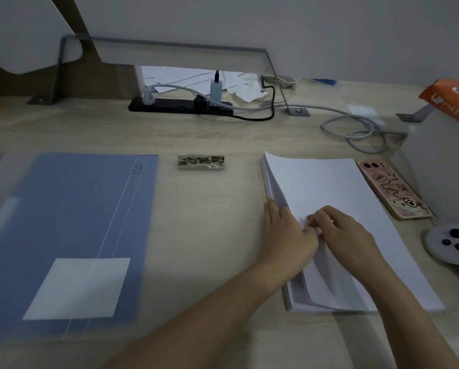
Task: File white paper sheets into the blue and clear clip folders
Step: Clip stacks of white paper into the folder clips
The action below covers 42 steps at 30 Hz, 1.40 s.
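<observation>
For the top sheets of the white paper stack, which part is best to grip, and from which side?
Grip the top sheets at their left long edge, coming from the left. That edge, by the left hand, is raised off the paper stack, leaving a gap for fingers. A phone lies close beside the right edge, so that side looks cramped.

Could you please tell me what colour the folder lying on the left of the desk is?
The folder is blue, with a white rectangular label near its lower edge, seen in the head view.

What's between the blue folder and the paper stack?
Head view: a metal clip on the desk between blue folder and paper stack, near their far edges.
</observation>
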{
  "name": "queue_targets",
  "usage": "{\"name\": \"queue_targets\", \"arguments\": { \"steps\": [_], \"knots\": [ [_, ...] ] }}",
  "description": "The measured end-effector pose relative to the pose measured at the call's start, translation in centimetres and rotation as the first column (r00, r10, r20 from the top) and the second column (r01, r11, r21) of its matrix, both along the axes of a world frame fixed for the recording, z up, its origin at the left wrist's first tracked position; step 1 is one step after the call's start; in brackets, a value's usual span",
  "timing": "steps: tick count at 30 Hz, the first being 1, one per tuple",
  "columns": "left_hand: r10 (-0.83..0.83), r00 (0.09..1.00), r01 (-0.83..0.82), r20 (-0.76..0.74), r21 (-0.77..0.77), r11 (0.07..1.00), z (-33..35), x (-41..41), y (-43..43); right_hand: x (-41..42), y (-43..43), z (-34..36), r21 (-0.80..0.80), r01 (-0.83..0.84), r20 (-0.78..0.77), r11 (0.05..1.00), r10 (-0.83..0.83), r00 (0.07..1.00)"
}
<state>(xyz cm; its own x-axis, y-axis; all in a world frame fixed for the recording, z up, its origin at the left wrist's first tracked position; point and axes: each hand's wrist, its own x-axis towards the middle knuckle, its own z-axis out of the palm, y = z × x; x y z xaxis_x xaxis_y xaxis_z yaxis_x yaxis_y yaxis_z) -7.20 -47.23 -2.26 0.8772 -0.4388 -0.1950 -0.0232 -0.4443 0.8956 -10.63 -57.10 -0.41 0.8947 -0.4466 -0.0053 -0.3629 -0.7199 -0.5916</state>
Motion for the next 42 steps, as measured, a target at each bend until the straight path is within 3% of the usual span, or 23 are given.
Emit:
{"name": "queue_targets", "arguments": {
  "steps": [10, 13, 15, 18, 22, 29, 36, 37, 39, 42],
  "knots": [
    [-0.01, 0.999, 0.012, 0.045, -0.044, 0.999, -0.3, -0.4, -0.2, 0.0, 0.0, -0.2, 0.005, -0.005, -0.001, 1.0, 0.005, 1.0],
    [0.043, 0.995, -0.031, 0.087, -0.129, 0.991, -0.1, -0.4, 0.0, 0.0, -0.1, -0.2, 0.015, -0.001, -0.008, 1.0, 0.001, 1.0],
    [0.089, 0.996, -0.081, 0.029, -0.208, 0.975, 0.3, -0.4, 0.4, 0.0, -0.1, -0.2, 0.022, -0.001, -0.014, 1.0, 0.001, 1.0],
    [0.165, 0.971, -0.207, -0.172, -0.269, 0.941, 0.6, 0.0, 0.6, -0.3, 0.1, 0.0, 0.033, -0.001, -0.029, 0.999, 0.002, 1.0],
    [0.158, 0.928, -0.235, -0.337, -0.201, 0.951, 1.5, 0.9, 0.6, -0.3, 0.2, 0.2, 0.039, 0.006, -0.048, 0.999, -0.004, 0.999],
    [0.237, 0.933, -0.279, -0.272, -0.13, 0.951, 2.3, 0.9, -0.7, -0.4, 0.5, 0.1, 0.047, -0.009, -0.073, 0.999, 0.012, 0.997],
    [0.16, 0.93, -0.176, -0.332, -0.018, 0.984, 3.2, 0.5, -1.9, -1.4, -0.7, -0.7, 0.098, 0.026, -0.159, 0.995, -0.01, 0.987],
    [0.172, 0.945, -0.198, -0.277, -0.07, 0.978, 3.2, 1.7, 2.4, -0.5, 3.1, 0.9, 0.106, -0.021, -0.1, 0.994, 0.031, 0.994],
    [0.15, 0.963, -0.186, -0.223, -0.153, 0.97, 4.0, 1.3, 3.3, -0.8, 3.2, 2.9, 0.161, 0.058, 0.006, 0.985, -0.06, 0.998],
    [0.134, 0.976, -0.175, -0.169, -0.252, 0.952, 4.9, 1.8, 5.2, -0.8, 1.2, 4.7, 0.118, 0.206, 0.082, 0.971, -0.216, 0.973]
  ]
}}
